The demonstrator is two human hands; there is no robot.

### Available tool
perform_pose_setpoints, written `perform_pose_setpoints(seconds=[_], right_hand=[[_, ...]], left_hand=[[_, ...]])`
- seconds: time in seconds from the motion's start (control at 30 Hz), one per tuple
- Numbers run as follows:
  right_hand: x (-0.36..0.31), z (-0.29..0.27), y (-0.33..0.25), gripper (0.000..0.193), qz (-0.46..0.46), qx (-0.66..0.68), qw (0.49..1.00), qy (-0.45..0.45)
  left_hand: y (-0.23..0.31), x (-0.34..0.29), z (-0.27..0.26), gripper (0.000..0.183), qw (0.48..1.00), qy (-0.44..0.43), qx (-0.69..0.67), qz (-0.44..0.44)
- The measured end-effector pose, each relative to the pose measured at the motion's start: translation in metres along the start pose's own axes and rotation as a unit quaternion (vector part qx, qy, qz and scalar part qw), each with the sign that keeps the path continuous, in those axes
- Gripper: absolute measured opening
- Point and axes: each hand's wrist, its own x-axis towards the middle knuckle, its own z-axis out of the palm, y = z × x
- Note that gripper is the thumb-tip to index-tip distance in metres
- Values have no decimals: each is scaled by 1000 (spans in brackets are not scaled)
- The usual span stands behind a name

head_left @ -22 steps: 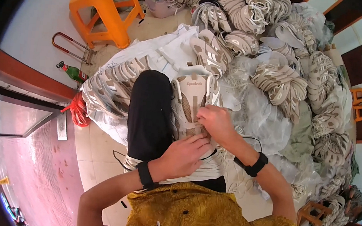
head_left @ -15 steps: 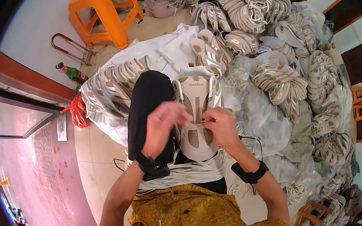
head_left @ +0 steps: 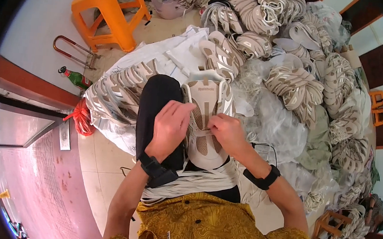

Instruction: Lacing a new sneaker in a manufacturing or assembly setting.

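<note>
A beige and brown shoe upper point(head_left: 205, 157) lies over my lap against the dark trouser leg, tongue end pointing away from me. A pale shoelace point(head_left: 199, 132) crosses its middle at the lower eyelets. My right hand point(head_left: 230, 133) is closed in a pinch on the lace at the upper's right side. At the left edge, my left hand point(head_left: 170, 126) has its fingers drawn together; what they hold, if anything, is hidden. Across my thighs lies a bundle of loose white laces point(head_left: 194, 184).
Left of my knee, a row of similar uppers point(head_left: 115, 94) rests on a white sack point(head_left: 135, 59). Stacked uppers point(head_left: 296, 86) and plastic bags point(head_left: 273, 129) spread to the right. An orange stool point(head_left: 112, 13), a green bottle point(head_left: 76, 78) and a red bag point(head_left: 82, 117) stand at left.
My left hand has drawn back leftward from the middle of the upper. My right hand has shifted slightly left and stays at the lace.
</note>
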Motion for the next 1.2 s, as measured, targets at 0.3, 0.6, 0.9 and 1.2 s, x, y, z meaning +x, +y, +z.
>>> perform_pose_setpoints(seconds=[0.3, 0.6, 0.9, 1.2], right_hand=[[5, -7, -5, 11, 90, 91, 992, -23], [5, -11, 5, 16, 147, 171, 973, -55], [1, -1, 10, 10, 75, 139, 987, -7], [4, -4, 13, 10, 99, 168, 981, -22]], left_hand=[[19, -17, 21, 8, 970, -191, 149, 14], [12, 2, 29, 7, 945, -297, 82, -112], [22, -5, 29, 6, 929, -279, 236, 61], [30, -3, 33, 8, 871, -319, 355, 113]])
